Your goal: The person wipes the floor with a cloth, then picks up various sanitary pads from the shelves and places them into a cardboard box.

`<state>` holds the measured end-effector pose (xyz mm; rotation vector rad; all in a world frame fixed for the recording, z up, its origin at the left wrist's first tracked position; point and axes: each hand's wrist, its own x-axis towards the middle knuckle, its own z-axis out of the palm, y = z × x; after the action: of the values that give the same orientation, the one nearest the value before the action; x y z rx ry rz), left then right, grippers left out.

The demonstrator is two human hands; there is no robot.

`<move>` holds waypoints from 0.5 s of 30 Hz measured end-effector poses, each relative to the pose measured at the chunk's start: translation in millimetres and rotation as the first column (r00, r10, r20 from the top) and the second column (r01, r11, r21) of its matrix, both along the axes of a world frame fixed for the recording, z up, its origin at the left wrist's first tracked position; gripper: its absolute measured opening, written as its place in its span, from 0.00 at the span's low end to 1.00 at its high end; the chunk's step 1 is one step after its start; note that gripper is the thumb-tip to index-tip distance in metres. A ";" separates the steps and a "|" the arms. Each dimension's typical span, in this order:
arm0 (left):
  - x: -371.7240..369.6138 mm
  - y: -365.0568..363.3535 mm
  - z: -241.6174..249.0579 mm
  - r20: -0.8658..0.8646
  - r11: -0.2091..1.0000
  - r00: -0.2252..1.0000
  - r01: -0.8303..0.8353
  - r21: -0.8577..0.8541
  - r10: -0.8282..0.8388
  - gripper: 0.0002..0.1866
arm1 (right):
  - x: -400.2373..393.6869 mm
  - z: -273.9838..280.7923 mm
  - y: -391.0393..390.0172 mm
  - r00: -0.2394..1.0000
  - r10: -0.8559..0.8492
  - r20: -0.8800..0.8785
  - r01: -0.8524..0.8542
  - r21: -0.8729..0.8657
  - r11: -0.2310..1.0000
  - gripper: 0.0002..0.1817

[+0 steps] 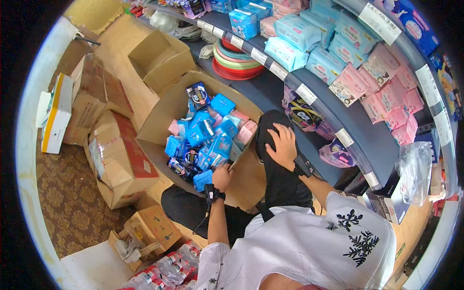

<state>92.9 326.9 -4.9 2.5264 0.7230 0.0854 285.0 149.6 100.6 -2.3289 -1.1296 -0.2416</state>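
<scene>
A large open cardboard box (159, 121) stands before my knees, piled with blue, pink and dark packets (200, 133). My left hand (223, 177) is at the near edge of this box, its fingers curled closed; what they hold, if anything, is hidden. Just left of it lies a light-blue packet (203, 181). Resting on my right knee, my right hand (282, 146) has its fingers spread and holds nothing. Both wrists wear black straps with small devices.
Shelves on the right carry blue packs (295, 34) and pink packs (386, 92). Stacked colored basins (237, 63) stand beyond the box. Other cartons (116, 159) are at left, with a small wooden stool (145, 232) and wrapped bottles (169, 266) nearer me.
</scene>
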 end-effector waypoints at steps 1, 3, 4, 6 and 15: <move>0.4 -0.7 1.9 0.000 1.000 1.000 -0.001 0.000 0.001 0.11 | 0.1 -0.4 -0.1 1.000 0.000 -0.002 0.000 0.000 1.000 0.24; 1.2 -1.8 4.1 -0.007 1.000 1.000 -0.010 0.002 0.010 0.11 | -0.1 1.0 -0.9 1.000 0.013 -0.008 -0.013 -0.001 1.000 0.24; 1.2 -1.1 3.7 -0.007 1.000 1.000 -0.011 0.001 0.011 0.11 | -0.4 1.6 -1.0 1.000 0.025 -0.013 -0.025 -0.003 1.000 0.25; 1.6 0.6 3.5 -0.066 0.999 0.998 0.008 -0.032 -0.010 0.12 | -0.7 2.2 -0.5 1.000 0.022 -0.016 -0.022 -0.003 1.000 0.25; 1.0 -1.4 6.6 -0.045 1.000 0.999 -0.008 -0.009 0.007 0.11 | -0.8 3.7 0.9 1.000 0.002 0.000 -0.002 -0.002 1.000 0.24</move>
<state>94.0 325.6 1.7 2.5245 0.7488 0.0281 284.2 150.5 104.3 -2.3290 -1.1329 -0.2403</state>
